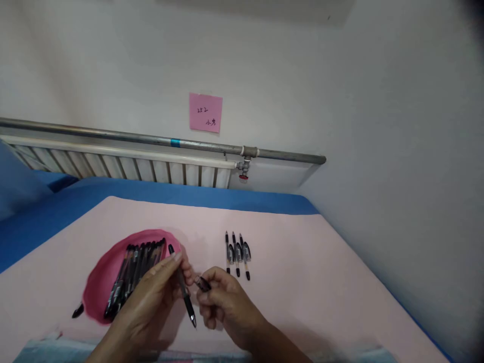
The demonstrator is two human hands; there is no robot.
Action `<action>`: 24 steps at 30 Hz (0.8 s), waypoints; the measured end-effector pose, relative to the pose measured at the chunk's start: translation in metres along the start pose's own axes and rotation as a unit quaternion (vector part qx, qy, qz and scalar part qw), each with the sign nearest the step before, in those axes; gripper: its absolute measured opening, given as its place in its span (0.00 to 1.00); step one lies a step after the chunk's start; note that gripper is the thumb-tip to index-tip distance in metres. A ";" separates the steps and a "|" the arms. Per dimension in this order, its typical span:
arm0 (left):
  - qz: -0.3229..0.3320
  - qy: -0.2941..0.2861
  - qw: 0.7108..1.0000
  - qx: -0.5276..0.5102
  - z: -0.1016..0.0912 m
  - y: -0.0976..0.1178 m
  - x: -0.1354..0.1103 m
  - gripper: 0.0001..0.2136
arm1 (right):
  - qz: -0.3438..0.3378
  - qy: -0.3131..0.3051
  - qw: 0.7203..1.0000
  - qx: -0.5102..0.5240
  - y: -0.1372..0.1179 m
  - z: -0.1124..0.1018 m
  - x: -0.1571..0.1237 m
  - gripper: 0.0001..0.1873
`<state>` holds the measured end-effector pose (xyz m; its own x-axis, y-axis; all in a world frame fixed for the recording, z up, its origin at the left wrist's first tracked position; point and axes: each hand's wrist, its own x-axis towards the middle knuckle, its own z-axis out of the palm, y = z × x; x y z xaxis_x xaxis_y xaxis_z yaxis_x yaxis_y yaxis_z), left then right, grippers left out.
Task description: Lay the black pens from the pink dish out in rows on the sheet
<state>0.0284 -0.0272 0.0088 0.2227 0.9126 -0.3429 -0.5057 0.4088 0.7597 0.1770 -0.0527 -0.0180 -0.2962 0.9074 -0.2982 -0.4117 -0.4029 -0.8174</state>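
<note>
A cloth lies spread on the bed. Near its front edge the left hand and right hand meet. The left's fingers are round a pen, and the right's pinch a cap just beside it. At ten o'clock from the hands a dish holds a row of pens. A loose cap lies at the dish's eight o'clock. At one o'clock three pens lie side by side. Behind the bed, at twelve, a radiator stands under a pipe, with a note on the wall above.

Left hand in from 7 o'clock, fingers pinched, pointing 1. Right hand in from 5, fingers curled tight, pointing 10. Hands just beside each other.
</note>
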 end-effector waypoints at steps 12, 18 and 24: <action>0.211 0.013 0.924 0.318 -0.001 -0.010 -0.004 0.07 | 0.031 0.031 0.998 -0.047 -0.013 0.006 -0.008 0.07; 0.455 -0.112 0.699 0.541 -0.011 -0.020 -0.004 0.18 | 0.054 0.020 0.996 0.062 -0.018 0.002 -0.005 0.11; 0.454 -0.160 0.652 0.585 -0.010 -0.033 -0.001 0.22 | 0.010 0.071 0.996 0.048 -0.019 -0.002 -0.001 0.11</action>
<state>0.0364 -0.0417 -0.0216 0.5310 0.6588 0.5330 0.3917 -0.7486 0.5350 0.1869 -0.0460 -0.0033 -0.1820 0.9041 -0.3865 -0.4891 -0.4243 -0.7621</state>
